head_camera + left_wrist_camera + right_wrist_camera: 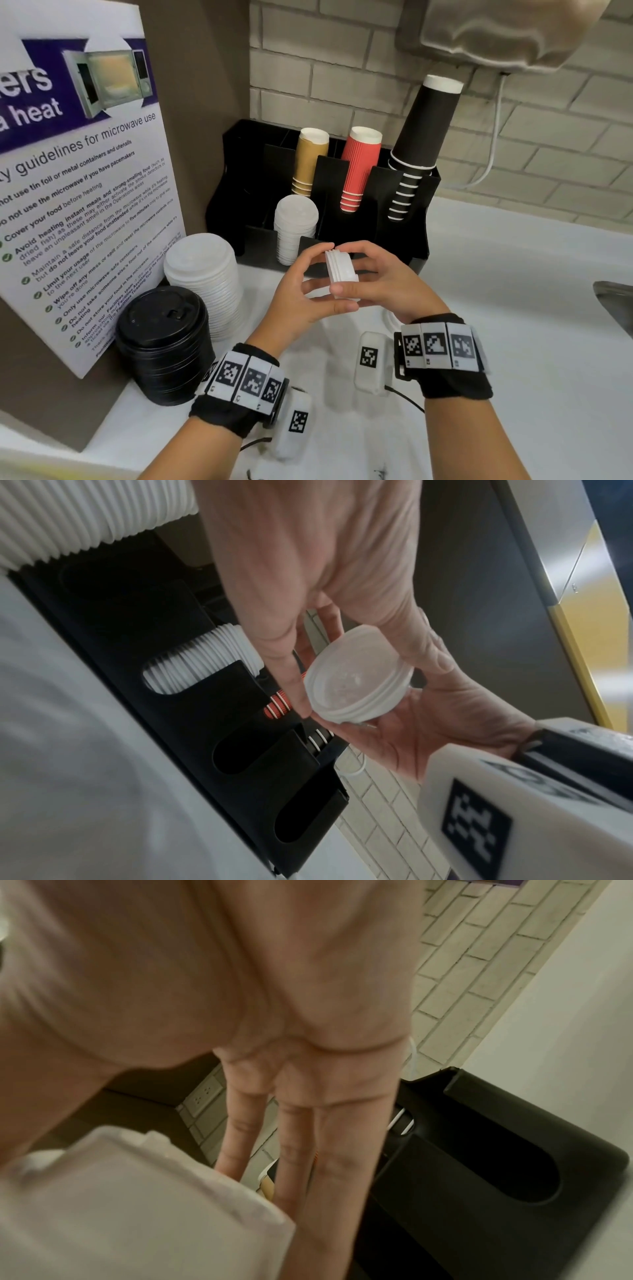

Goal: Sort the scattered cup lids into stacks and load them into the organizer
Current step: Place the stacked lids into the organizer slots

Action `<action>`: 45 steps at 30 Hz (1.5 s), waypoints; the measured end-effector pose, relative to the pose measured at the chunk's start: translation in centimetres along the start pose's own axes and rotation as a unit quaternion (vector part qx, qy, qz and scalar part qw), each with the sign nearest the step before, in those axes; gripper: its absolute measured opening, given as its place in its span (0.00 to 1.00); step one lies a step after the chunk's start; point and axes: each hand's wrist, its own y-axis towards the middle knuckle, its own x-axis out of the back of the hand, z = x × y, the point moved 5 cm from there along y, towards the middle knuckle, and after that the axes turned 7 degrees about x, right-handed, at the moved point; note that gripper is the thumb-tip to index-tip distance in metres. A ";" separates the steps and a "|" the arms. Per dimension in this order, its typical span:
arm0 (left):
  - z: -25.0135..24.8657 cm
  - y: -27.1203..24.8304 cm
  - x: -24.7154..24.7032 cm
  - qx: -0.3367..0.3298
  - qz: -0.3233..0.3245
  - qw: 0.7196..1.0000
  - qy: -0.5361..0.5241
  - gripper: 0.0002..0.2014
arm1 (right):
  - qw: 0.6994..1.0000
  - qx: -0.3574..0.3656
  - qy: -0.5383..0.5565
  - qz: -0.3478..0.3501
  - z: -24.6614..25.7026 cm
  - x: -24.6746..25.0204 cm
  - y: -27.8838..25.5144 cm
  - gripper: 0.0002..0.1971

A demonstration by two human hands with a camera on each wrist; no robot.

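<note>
Pinching a short stack of white lids point(340, 274) on edge between them, the left hand point(301, 294) and right hand point(387, 284) are holding it just before the organizer point(404, 236), where squaring rims first should ease loading an open front slot.

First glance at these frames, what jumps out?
Both hands, left and right, hold a short stack of small white lids at centre, just before the black organizer. Left on the counter stand a black lid stack and a taller white lid stack. A black cup column leans from the organizer's rightmost slot.
</note>
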 end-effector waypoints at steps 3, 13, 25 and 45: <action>0.4 0.1 0.1 0.008 -0.004 1.000 -0.001 0.41 | 1.000 0.002 0.000 -0.001 -0.2 -0.1 0.1 0.29; 1.0 0.3 1.8 0.052 -0.087 0.994 0.034 0.42 | 0.997 0.020 -0.061 -0.049 1.7 1.5 5.9 0.28; 2.2 0.1 2.8 0.129 -0.054 0.987 0.084 0.18 | 0.927 0.087 -0.364 -0.007 2.6 -0.4 17.6 0.40; 2.3 0.8 3.6 0.129 -0.054 0.982 0.125 0.16 | 0.829 0.100 -0.541 0.101 2.2 -3.6 18.2 0.46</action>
